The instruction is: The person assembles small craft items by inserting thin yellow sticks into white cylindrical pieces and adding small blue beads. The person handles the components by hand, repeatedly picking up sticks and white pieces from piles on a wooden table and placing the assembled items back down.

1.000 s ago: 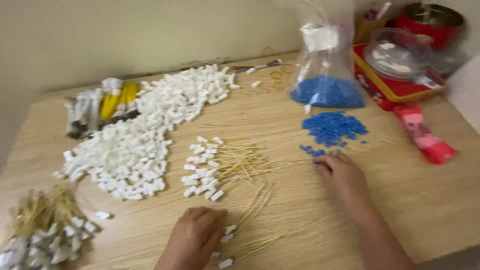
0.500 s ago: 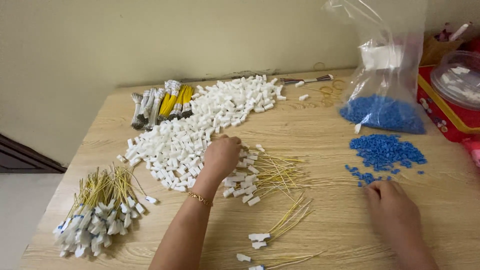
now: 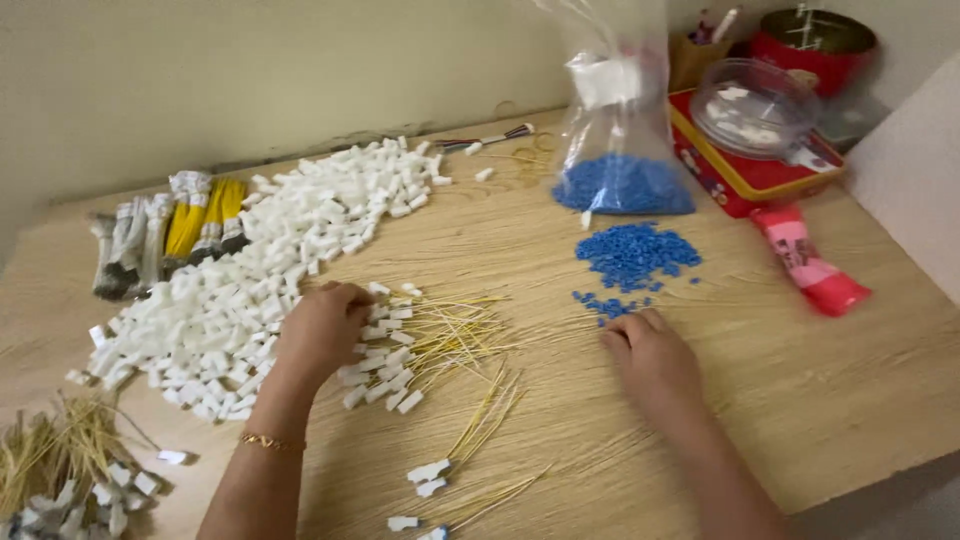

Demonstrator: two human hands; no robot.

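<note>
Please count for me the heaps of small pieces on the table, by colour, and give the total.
White heaps: 1
Blue heaps: 2, one loose, one inside the clear bag
Total: 3

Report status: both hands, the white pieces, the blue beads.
Left hand down on white plastic pieces, fingers curled. Right hand flat at edge of loose blue beads. Yellow wires lie between hands.

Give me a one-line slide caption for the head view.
Left hand on white clips; right hand by blue beads.
</note>
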